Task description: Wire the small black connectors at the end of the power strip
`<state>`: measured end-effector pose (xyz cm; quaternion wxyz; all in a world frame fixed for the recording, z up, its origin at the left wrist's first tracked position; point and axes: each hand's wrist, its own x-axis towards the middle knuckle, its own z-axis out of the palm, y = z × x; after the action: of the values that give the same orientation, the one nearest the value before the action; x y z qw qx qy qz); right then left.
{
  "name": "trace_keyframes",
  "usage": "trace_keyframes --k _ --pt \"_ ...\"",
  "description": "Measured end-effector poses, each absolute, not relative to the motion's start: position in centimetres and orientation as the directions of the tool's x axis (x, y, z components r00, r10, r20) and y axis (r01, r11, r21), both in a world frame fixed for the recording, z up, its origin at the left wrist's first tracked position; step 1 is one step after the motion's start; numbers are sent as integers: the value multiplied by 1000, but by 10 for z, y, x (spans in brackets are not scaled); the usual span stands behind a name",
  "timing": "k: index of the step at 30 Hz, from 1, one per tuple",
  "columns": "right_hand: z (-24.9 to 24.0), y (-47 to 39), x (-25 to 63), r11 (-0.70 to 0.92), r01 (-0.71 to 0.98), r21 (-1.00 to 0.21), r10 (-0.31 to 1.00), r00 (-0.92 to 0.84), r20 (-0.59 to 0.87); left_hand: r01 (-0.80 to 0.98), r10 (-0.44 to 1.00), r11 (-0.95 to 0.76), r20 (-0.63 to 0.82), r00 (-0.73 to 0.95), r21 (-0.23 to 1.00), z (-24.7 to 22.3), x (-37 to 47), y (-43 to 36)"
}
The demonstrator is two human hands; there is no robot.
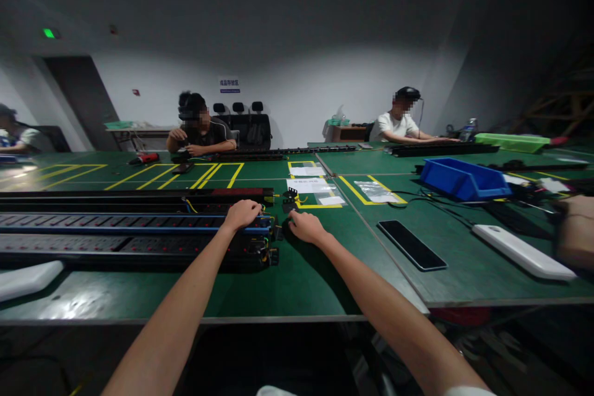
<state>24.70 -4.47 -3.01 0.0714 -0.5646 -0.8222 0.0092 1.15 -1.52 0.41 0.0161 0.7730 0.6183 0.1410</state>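
Long black rails (153, 243) with rows of small red marks lie side by side at my left, one edged in blue. Coloured wires show at their right ends. My left hand (244, 215) rests over the end of the blue-edged rail (162, 221), fingers curled down on it. Just past the rail ends, my right hand (307, 226) has its fingers bent together at a small black end piece (290, 203) with yellow wires. The fingertips touch or nearly touch this piece; their grip is partly hidden.
A phone (412, 244), a white power bank (522, 252) and a blue bin (464, 179) are at right. Papers (310, 185) and a plastic bag (377, 192) lie ahead. Another person's blurred hand (575, 232) is at the right edge. Co-workers sit across the green table (343, 272).
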Motion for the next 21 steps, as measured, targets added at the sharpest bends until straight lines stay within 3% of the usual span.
trace_keyframes --k 21 --pt "-30 -45 247 361 927 -104 930 -349 114 950 959 -236 204 195 204 4 12 -16"
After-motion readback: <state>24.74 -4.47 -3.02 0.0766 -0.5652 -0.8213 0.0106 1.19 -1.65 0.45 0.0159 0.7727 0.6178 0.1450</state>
